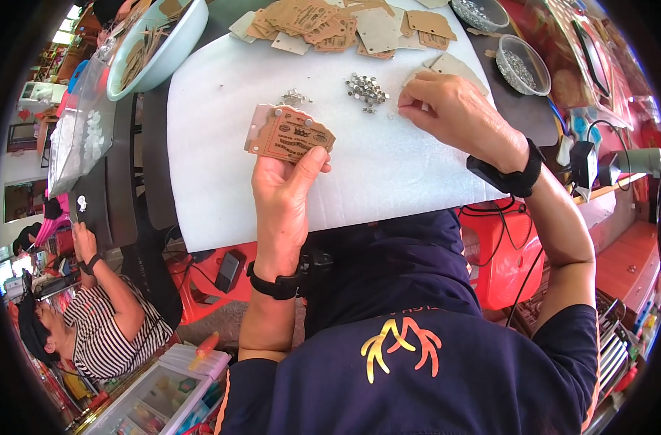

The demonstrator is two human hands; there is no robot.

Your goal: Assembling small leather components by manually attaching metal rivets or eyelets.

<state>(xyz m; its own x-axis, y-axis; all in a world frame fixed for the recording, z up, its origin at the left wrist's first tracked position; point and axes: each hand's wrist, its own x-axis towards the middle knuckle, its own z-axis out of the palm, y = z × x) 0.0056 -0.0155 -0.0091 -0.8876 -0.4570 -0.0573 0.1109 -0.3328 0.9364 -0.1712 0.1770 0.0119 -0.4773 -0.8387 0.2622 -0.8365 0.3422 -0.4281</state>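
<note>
My left hand (283,196) pinches a brown printed leather-like patch (290,136) between thumb and fingers, above a white foam sheet (396,170). Small round metal studs sit along its upper edge, and a paler piece shows at its left side. To the right, my right hand (454,109) hovers low over the sheet with thumb and forefinger drawn together; whatever they hold is too small to make out. Just left of those fingertips lies a heap of silver metal caps (367,90). A smaller heap of tiny metal pieces (294,97) lies behind the held patch.
Brown and grey patches (316,22) are piled along the sheet's far edge. Clear tubs of metal pieces (520,65) stand at the far right. A pale basin (182,56) holds more patches at far left. Another person (109,315) sits at the left.
</note>
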